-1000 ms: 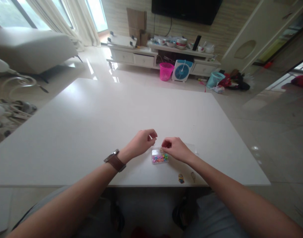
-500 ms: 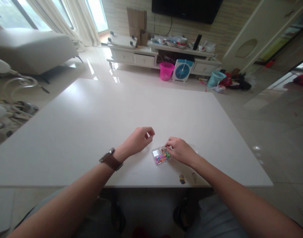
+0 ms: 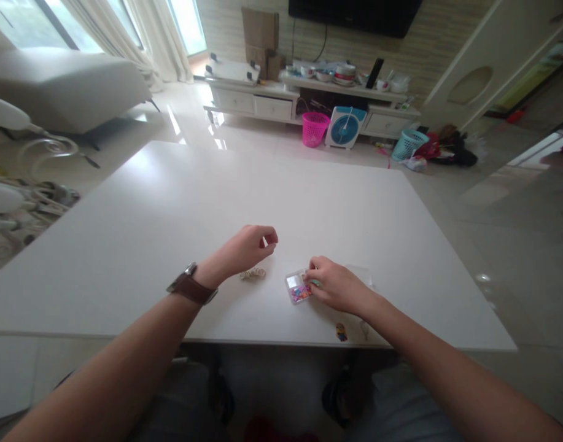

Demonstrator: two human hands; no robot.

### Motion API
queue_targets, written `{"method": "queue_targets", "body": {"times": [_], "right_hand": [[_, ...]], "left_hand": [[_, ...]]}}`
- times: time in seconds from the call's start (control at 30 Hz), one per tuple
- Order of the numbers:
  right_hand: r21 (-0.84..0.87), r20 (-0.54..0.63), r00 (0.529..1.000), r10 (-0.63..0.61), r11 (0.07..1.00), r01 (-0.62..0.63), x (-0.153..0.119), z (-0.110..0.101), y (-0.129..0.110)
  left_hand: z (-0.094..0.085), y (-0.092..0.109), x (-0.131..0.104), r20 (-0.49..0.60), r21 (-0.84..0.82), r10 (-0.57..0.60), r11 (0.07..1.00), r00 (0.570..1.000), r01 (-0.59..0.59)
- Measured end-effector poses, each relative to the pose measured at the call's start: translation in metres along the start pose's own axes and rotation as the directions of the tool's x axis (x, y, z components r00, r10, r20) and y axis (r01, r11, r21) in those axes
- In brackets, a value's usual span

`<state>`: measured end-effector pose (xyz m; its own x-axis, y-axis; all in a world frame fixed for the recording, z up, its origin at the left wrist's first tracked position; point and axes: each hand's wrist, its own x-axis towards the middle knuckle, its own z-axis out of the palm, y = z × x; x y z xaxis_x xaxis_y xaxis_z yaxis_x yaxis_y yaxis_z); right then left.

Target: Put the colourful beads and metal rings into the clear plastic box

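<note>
A small clear plastic box (image 3: 293,281) with colourful beads (image 3: 301,293) in its compartments lies on the white table (image 3: 207,190). My right hand (image 3: 334,283) is over the box's right side, its fingers pinched down into it and covering part of the beads. What those fingertips hold, if anything, is hidden. My left hand (image 3: 252,245) hovers left of the box, thumb and fingers curled into a pinch; I cannot make out anything in it. A bundle of cream cord (image 3: 252,274) lies just below that hand. A brown-strapped watch (image 3: 192,285) is on my left wrist.
Close to the near edge lie a small yellow-and-blue cartoon figure (image 3: 341,332) and a pale small piece (image 3: 364,329). A clear lid-like sheet (image 3: 361,274) sits behind my right hand. Beyond the table stand a pink basket (image 3: 315,129) and a blue fan (image 3: 346,127).
My left hand has shifted left and slightly away from me, so the cream cord now shows beneath it. My right hand stays at the box, covering more of the beads. The view has shifted slightly.
</note>
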<state>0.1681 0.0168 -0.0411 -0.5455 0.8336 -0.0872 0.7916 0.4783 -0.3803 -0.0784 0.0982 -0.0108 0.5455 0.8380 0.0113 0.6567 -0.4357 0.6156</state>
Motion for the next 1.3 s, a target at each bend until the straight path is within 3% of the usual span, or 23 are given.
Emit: {"method": "queue_targets", "body": {"times": [0.17,0.33,0.63,0.93,1.3], "right_hand": [[0.060,-0.011,1.000,0.023,0.998,-0.022,0.001,-0.003,0.001],[0.092,-0.037,0.999,0.020,0.996,-0.016,0.004,-0.005,-0.001],[0.054,-0.054,0.998,0.012,0.999,-0.009,0.000,-0.007,-0.007],[0.066,-0.052,0.999,0.002,0.998,0.002,-0.004,-0.010,-0.005],[0.060,-0.063,0.998,-0.006,0.998,0.010,-0.003,-0.009,-0.007]], "left_hand": [[-0.016,-0.023,-0.002,0.145,0.165,-0.127,0.981,0.981,0.103],[-0.004,-0.030,-0.002,0.335,0.261,-0.225,0.955,0.915,0.140],[0.018,-0.019,0.000,0.350,0.339,-0.275,0.928,0.896,0.152],[0.017,-0.029,0.004,0.394,0.333,-0.317,0.924,0.863,0.187],[0.008,-0.027,0.003,0.378,0.315,-0.280,0.935,0.882,0.162]]}}
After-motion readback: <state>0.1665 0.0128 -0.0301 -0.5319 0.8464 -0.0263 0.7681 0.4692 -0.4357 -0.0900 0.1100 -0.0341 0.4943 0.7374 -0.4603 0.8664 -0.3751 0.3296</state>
